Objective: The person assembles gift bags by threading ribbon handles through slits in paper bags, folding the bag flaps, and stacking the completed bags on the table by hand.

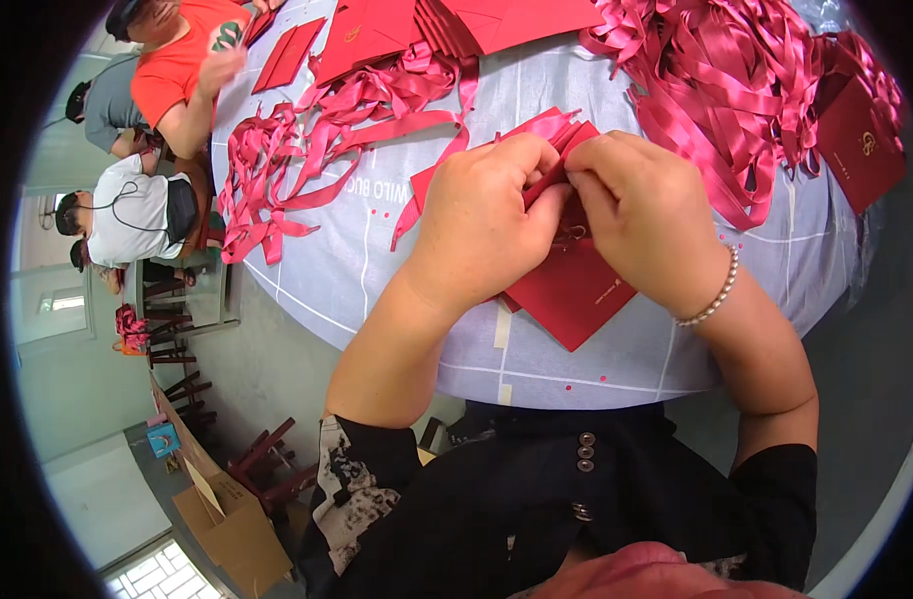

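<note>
Both my hands meet over a red paper bag (579, 299) with small gold print, near the table's front edge. My left hand (486, 225) pinches the bag's upper edge between thumb and forefinger. Close beside it, the bent fingers of my right hand (648, 205) are pressed together at the same edge; a beaded bracelet circles that wrist. Just behind my fingers, pink ribbon (548, 126) shows at the top of the bag. My hands hide most of the bag's upper part, and I cannot tell whether a ribbon end is between the fingertips.
A pale patterned cloth (377, 260) covers the round table. Loose ribbons (287, 180) lie at left; a big ribbon heap (726, 90) is at far right, beside another red bag (858, 150). Stacked red bags (521, 22) lie at the back. A person in orange (182, 65) works at far left.
</note>
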The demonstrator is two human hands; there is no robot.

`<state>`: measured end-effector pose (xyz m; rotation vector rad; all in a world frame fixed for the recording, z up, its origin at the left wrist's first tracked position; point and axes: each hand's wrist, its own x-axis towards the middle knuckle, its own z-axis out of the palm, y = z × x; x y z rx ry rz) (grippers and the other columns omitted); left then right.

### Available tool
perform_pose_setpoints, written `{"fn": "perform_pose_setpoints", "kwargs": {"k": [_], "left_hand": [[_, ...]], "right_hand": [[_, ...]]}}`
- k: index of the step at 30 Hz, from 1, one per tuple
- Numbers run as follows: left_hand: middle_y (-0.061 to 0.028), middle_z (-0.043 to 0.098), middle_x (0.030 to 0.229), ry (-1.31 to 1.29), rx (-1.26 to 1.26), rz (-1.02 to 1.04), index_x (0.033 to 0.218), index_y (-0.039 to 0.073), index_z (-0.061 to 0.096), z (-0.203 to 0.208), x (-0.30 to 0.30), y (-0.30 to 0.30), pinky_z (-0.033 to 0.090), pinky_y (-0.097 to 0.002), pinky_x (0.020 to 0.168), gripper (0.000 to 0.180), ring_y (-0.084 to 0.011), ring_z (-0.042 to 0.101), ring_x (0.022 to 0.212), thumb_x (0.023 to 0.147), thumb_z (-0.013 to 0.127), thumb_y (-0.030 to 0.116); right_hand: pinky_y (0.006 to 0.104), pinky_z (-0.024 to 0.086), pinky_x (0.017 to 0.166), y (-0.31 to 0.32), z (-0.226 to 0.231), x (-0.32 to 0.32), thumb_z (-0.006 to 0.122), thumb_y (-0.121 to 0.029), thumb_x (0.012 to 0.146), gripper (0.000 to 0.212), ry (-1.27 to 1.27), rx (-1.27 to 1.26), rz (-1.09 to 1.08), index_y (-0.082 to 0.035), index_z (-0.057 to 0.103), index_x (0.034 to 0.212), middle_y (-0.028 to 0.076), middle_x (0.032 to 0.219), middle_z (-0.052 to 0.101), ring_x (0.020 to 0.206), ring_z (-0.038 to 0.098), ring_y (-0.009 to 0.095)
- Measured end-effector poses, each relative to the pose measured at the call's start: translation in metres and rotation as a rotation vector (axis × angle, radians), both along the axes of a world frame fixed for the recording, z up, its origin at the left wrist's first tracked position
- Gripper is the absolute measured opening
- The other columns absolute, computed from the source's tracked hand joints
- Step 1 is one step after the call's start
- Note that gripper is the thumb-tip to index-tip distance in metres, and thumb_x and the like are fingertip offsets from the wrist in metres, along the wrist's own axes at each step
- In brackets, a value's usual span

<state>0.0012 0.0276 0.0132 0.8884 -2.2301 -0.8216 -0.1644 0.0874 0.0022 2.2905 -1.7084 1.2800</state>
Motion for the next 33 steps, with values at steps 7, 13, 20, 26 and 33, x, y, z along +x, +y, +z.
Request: {"fn": "perform_pose_setpoints", "kwargs": {"k": [7, 13, 20, 26, 33], "left_hand": [[-0.0111, 0.07, 0.08, -0.054, -0.041, -0.148, 0.097, 0.001, 0.069, 0.004, 0.01, -0.004, 0.052, -0.0304, 0.065, 0.018, -0.0211, 0.068, 0.071, 0.079, 0.073, 0.0], [-0.0133, 0.07, 0.082, -0.122, -0.153, -0.238, 0.095, 0.003, 0.07, 0.011, 0.01, 0.0, 0.053, -0.0371, 0.069, 0.019, -0.0319, 0.068, 0.075, 0.077, 0.075, 0.004], [-0.0095, 0.067, 0.078, -0.201, -0.276, -0.169, 0.089, 0.005, 0.069, 0.011, 0.008, 0.006, 0.051, -0.0381, 0.064, 0.016, -0.0289, 0.065, 0.071, 0.076, 0.076, 0.006], [-0.0055, 0.062, 0.076, -0.153, -0.536, -0.342, 0.083, 0.005, 0.066, 0.012, 0.002, 0.014, 0.046, -0.0362, 0.06, 0.015, -0.024, 0.061, 0.069, 0.071, 0.074, 0.006], [-0.0013, 0.063, 0.081, -0.228, -0.663, -0.401, 0.086, 0.006, 0.067, 0.021, 0.001, 0.029, 0.041, -0.0324, 0.055, 0.02, -0.0173, 0.06, 0.071, 0.066, 0.069, 0.011]], "right_hand": [[0.0326, 0.054, 0.069, -0.004, 0.028, -0.039, 0.076, 0.004, 0.071, 0.032, -0.207, 0.221, 0.347, -0.002, 0.065, 0.101, 0.01, 0.096, 0.066, 0.076, 0.064, 0.024], [0.0372, 0.053, 0.068, -0.004, 0.024, -0.043, 0.075, 0.0, 0.072, 0.027, -0.003, 0.171, 0.421, -0.004, 0.064, 0.097, 0.011, 0.089, 0.065, 0.079, 0.064, 0.03], [0.0358, 0.049, 0.059, -0.002, 0.026, -0.041, 0.072, -0.001, 0.077, 0.02, -0.095, 0.309, 0.329, -0.004, 0.064, 0.095, 0.012, 0.075, 0.066, 0.068, 0.064, 0.03], [0.0316, 0.047, 0.055, -0.001, 0.036, -0.052, 0.071, -0.002, 0.081, 0.018, -0.256, 0.656, 0.372, 0.0, 0.064, 0.096, 0.013, 0.067, 0.069, 0.057, 0.064, 0.021], [0.0256, 0.047, 0.056, -0.001, 0.042, -0.053, 0.069, 0.004, 0.077, 0.014, -0.436, 0.899, 0.513, -0.001, 0.057, 0.083, 0.007, 0.061, 0.06, 0.06, 0.062, 0.01]]}}
